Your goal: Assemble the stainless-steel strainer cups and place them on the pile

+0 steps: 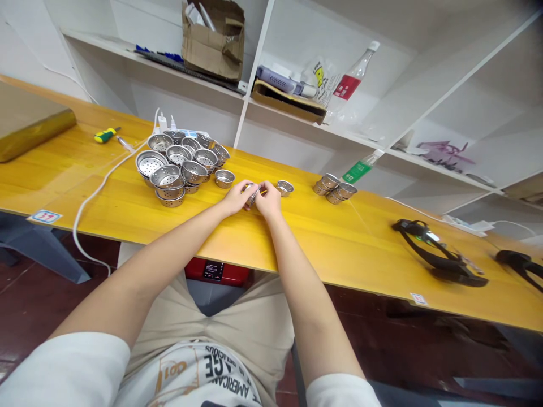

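Note:
Between my two hands, above the yellow table, is a small perforated metal cup (253, 195), tilted on its side. My left hand (238, 198) pinches its left edge, and my right hand (268, 199) grips it from the right; the fingers hide part of it. A single metal cup (224, 178) stands just left of my hands, another cup (285, 187) just right of them. Farther left is a large cluster of stacked perforated cups (180, 161). Two short stacks of cups (335, 189) stand off to the right.
A white cable (95, 192) runs across the yellow table (237, 243) and over its front edge. At left lie a screwdriver (106, 134) and a cardboard box (34, 118). A green-labelled bottle (358, 169) is behind the right stacks; a black headset (436, 254) lies farther right. Shelves (292, 133) rise behind.

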Tool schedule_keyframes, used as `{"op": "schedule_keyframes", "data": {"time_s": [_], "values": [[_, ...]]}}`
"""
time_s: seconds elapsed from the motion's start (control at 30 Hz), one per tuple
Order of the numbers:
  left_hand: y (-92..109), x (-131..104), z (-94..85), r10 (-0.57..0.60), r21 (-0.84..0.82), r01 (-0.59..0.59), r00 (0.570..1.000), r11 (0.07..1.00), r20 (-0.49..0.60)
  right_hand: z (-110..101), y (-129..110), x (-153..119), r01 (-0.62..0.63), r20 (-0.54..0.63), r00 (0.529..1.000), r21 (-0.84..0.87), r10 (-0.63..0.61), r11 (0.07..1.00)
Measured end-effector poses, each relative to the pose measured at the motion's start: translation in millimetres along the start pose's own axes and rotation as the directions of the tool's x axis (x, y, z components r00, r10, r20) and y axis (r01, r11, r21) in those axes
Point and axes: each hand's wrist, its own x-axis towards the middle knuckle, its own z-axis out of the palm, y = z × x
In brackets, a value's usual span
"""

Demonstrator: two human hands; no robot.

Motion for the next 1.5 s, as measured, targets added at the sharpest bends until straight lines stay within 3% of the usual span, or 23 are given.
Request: {"op": "schedule_keyframes", "data": {"time_s": [0.27,0.37,0.43,0.5,0.6,0.8,1.1,1.2,1.4,1.5], "values": [[3,-2,0.2,-0.01,0.005,0.01,1.0,1.0,0.006,-1,-4,-2,-0.038,0.002,0.999,-0.029,0.038,0.999],[2,-2,-0.2,0.01,0.001,-0.01,1.0,1.0,-0.017,3,-3,0,-0.129,0.033,0.991,0.086,0.127,0.988],[1,-1,-0.8,0.031,0.003,-0.03,0.999,1.0,-0.038,6,-5,1,-0.281,0.11,0.959,0.222,0.263,0.934],[0,-1,-1.4,0.051,0.016,-0.05,0.997,0.999,-0.053,7,-9,2,-0.442,0.219,0.895,0.325,0.388,0.836],[-1,-2,-1.9,0.09,0.057,-0.087,0.995,0.995,-0.043,6,-16,0,-0.564,0.334,0.823,0.391,0.459,0.727],[-4,0,-4.1,0.152,0.105,-0.144,0.986,0.984,-0.07,3,-22,-2,-0.567,0.371,0.82,0.415,0.437,0.712],[-8,6,-8.6,0.097,0.094,-0.084,0.985,0.992,-0.141,-8,-26,1,-0.62,0.339,0.777,0.272,0.53,0.736],[-5,5,-8.8,0.079,0.074,-0.07,0.988,0.995,-0.134,-12,-27,1,-0.671,0.431,0.737,0.368,0.521,0.644],[1,2,-10.7,0.139,0.091,-0.129,0.984,0.987,-0.113,-15,-27,6,-0.742,0.592,0.651,0.627,0.474,0.237],[0,3,-12.5,0.207,0.139,-0.191,0.972,0.972,-0.113,-15,-29,7,-0.765,0.671,0.616,0.635,0.413,0.11]]}}
